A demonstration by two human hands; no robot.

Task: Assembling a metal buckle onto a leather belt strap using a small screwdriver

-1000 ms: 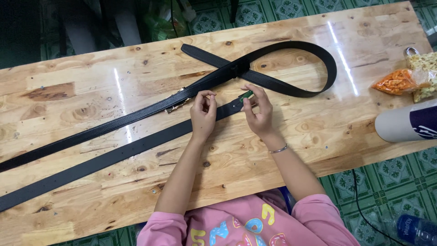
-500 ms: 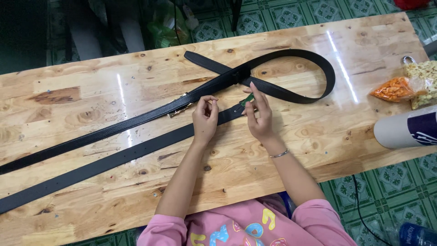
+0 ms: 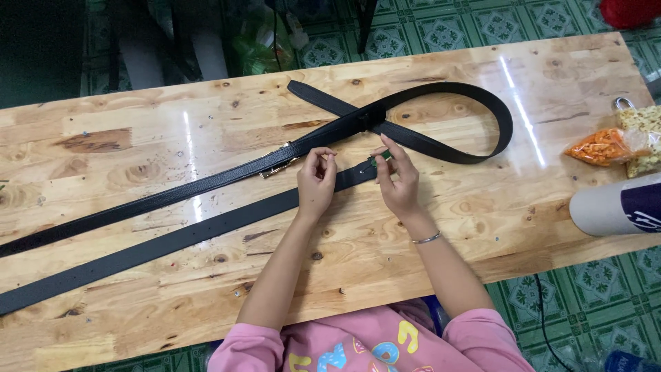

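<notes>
Across a pale wooden surface [image 3: 206, 138], two long black belts laid side by side, running from 8 o'clock up toward 2 o'clock. Nearer belt [image 3: 172, 241] flat and straight, ending between both hands at centre. Farther belt [image 3: 179, 189] carrying a small gold buckle [image 3: 279, 165] at 11 o'clock of the left hand, then curling into a wide loop toward 2 o'clock and crossing over itself.

Left hand [image 3: 315, 186] palm down, fingertips pinched together on the end of the nearer belt, grip closed on the strap, forearm angled in from 6 o'clock. Right hand [image 3: 399, 182] just beside it at 3 o'clock, thumb and forefinger closed on a small green-handled tool [image 3: 380, 158] pressed to the same belt end, thin bracelet at the wrist, forearm coming in from 5 o'clock.

Strap likely light, flexible along its length yet fairly stiff across its width, smooth and a little slippery on the glossy wood; best held by pinching flat across the width close to the end, as shown, to stop sliding.

At 3 o'clock near the edge, clear snack bags [image 3: 620, 145] in orange and yellow, and a cardboard tube [image 3: 613, 207] lying on its side. Pink sleeves at 6 o'clock.
</notes>
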